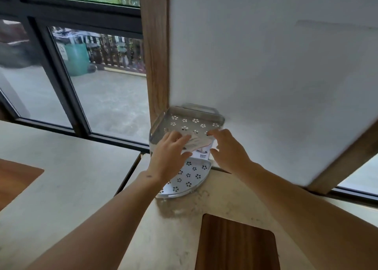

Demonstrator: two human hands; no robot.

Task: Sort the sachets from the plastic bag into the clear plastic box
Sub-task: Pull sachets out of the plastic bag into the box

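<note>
Both hands are up at the corner rack (185, 177) on the tabletop (71, 177). The left hand (170, 154) lies flat on the sachets (197, 143) in the upper tier — fingers (181, 141) spread, pressing rather than gripping. The right hand (229, 151) hovers just beside the pile, fingers loosely curled and apart, thumb near the sachets' edge — nothing clasped.

Both your bare forearms reach forward and converge. Your left hand (170, 151) lies palm down, fingers (180, 140) spread and slightly curled. Your right hand (229, 147) is palm down too, its fingers extended toward the left hand, thumb held apart below.
</note>
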